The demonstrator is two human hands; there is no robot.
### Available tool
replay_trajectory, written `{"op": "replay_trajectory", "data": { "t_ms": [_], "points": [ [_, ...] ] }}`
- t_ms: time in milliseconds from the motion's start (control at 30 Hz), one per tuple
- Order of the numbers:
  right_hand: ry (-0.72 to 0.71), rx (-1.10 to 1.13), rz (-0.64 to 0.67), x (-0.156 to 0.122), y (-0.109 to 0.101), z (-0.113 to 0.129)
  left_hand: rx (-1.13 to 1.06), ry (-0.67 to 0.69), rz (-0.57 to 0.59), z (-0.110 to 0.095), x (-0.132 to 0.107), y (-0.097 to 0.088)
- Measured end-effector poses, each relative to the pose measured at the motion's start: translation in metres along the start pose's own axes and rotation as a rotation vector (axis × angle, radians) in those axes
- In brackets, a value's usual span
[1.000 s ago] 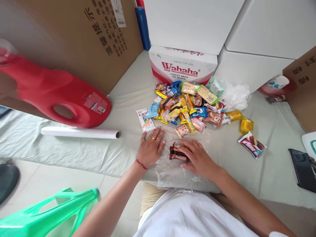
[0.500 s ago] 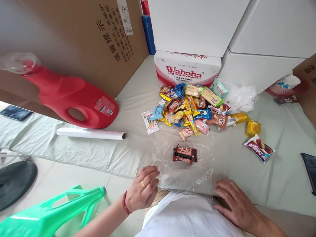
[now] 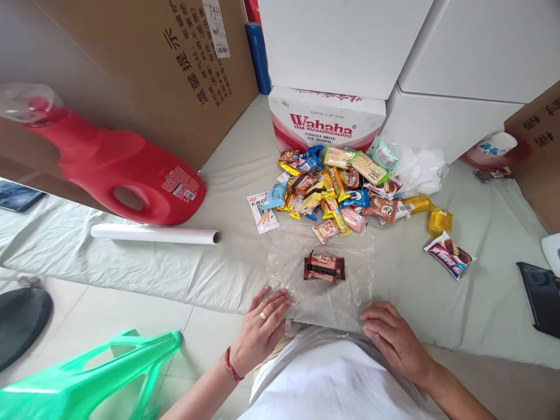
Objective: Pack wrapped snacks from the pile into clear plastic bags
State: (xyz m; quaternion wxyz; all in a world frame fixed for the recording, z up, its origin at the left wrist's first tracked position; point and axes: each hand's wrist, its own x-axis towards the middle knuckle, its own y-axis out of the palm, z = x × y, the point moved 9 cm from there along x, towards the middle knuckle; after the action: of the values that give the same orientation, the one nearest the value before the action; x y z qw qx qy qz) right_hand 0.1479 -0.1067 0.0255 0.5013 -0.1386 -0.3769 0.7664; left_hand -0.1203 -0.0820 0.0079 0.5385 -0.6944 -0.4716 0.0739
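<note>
A sheet of clear plastic film (image 3: 301,300) lies on the cloth at the near edge, in front of my body. On it sits a small stack of brown-wrapped snack bars (image 3: 324,268). My left hand (image 3: 265,326) rests on the film's left near corner, fingers stretched out and the thumb mostly hidden. At the right near corner, my right hand (image 3: 391,338) has its fingers extended onto the film's edge. Just beyond the film is a heap of wrapped snacks (image 3: 336,186) in many colours.
A Wahaha box (image 3: 326,119) stands behind the heap. To the left are a white roll (image 3: 155,234), a red jug (image 3: 126,163) and a large carton (image 3: 175,76). A wrapped cake (image 3: 450,255) and a phone (image 3: 540,297) lie right. A green stool (image 3: 87,379) stands below left.
My right hand has moved left and up onto the film's edge. My left hand has flattened onto its left corner. The view has shifted slightly.
</note>
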Motion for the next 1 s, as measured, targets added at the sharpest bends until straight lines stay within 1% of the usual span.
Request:
{"op": "replay_trajectory", "data": {
  "t_ms": [100,233,300,400,533,633,733,800,867,933,1000],
  "points": [
    [0.073,0.150,0.006,0.005,-0.007,-0.007,-0.041,-0.025,0.047,0.008,0.003,-0.004],
    [0.211,0.264,0.006,0.010,-0.011,-0.019,0.038,-0.030,0.093,0.012,0.004,-0.001],
    [0.261,0.306,-0.006,0.013,-0.012,-0.022,0.107,-0.036,0.061,0.011,0.004,0.000],
    [0.337,0.361,-0.047,0.019,-0.016,-0.029,0.167,-0.104,-0.023,0.010,0.006,-0.002],
    [0.415,0.415,-0.106,0.028,-0.024,-0.042,0.073,-0.165,-0.051,0.006,0.012,-0.003],
    [0.456,0.449,-0.150,0.037,-0.032,-0.047,0.086,-0.247,-0.142,0.008,0.021,-0.010],
    [0.493,0.460,-0.177,0.048,-0.040,-0.050,0.166,-0.260,-0.184,0.009,0.037,-0.012],
    [0.517,0.442,-0.180,0.056,-0.044,-0.053,0.158,-0.288,-0.213,0.017,0.046,-0.014],
    [0.542,0.423,-0.184,0.064,-0.048,-0.059,0.064,-0.348,-0.249,0.033,0.053,-0.019],
    [0.561,0.423,-0.192,0.071,-0.049,-0.067,-0.089,-0.454,-0.255,0.056,0.056,-0.020],
    [0.575,0.440,-0.195,0.076,-0.048,-0.075,-0.291,-0.603,-0.214,0.083,0.057,-0.016]
  ]
}}
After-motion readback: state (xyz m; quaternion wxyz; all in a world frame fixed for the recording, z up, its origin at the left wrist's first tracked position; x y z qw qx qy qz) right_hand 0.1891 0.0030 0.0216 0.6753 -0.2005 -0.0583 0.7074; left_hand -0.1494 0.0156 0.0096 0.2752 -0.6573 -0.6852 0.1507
